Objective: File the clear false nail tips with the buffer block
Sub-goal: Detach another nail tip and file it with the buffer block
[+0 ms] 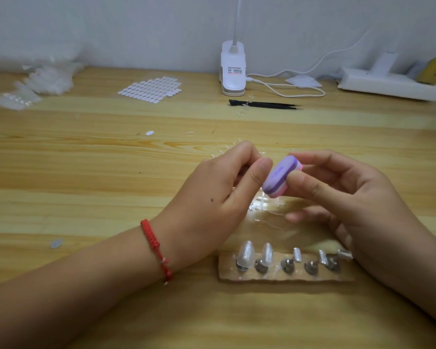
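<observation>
Head view puts the buffer block (280, 176) just above the middle of the worktop (86, 177), lifted clear of the wood and held between our two hands. It is a small oval pad in lilac, dark purple and pink layers. Its long axis runs on a slant, from the near end at lower left to the far end at upper right. The broad lilac face turns up and toward our left hand (212, 197).

Our right hand (350, 195) pinches the block by its edges, thumb on the near side and index finger over the far end. Our left hand has its fingers curled, and the thumb tip sits right against the lilac face. We cannot tell what, if anything, is pinched there, since the fingers hide it. A red bracelet (156, 250) circles the left wrist.

Near us lies a wooden strip (285, 278) with five metal stands in a row. Two clear false nail tips (247, 251) stand upright on the two leftmost stands, points up. More clear bits (259, 205) lie scattered below the hands.

Farther back we see black tweezers (264, 104) lying crosswise, a sheet of oval stickers (150, 89), and a white clip lamp (233, 69). The lamp carries a label (234, 71) with a red bar and dark print too small to read.
</observation>
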